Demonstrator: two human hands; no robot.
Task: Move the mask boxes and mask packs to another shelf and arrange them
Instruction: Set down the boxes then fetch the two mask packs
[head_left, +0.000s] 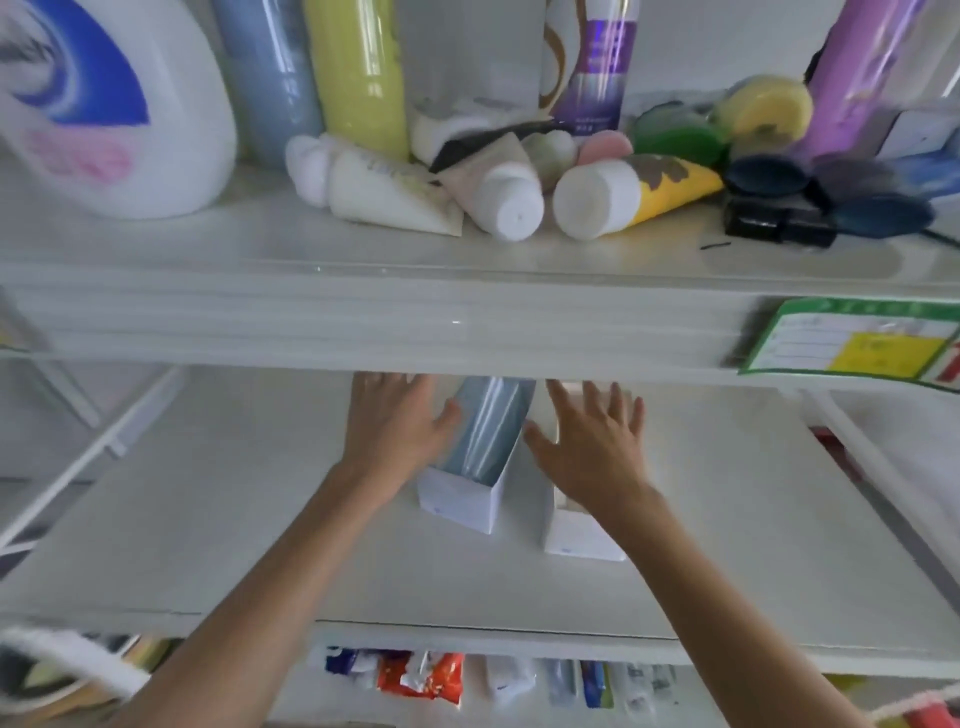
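Two white mask boxes stand side by side on the middle shelf (208, 519), open at the top; the left mask box (462, 499) holds shiny pale-blue mask packs (485, 426) standing on edge, and the right mask box (576, 535) sits just beside it, its contents mostly hidden by the forearm. The left hand (389, 426) lies with fingers spread against the left side of the left box, thumb touching the packs; its grip is open, closing on nothing. The right hand (592, 447) hovers flat over the right box, fingers splayed, thumb reaching toward the gap between the boxes; its grip is likewise open. Both bare forearms reach in from below, over the shelf's front edge.

The upper shelf (467, 312) carries a large white detergent jug (104, 104) at the left; tall blue, yellow and purple bottles at the back; several tubes (509, 197) lying on their sides; sponges (769, 109) and dark items at the right. A green and yellow price label (852, 343) hangs on its front edge. Below the middle shelf, small coloured packets (421, 675) hang in a row.
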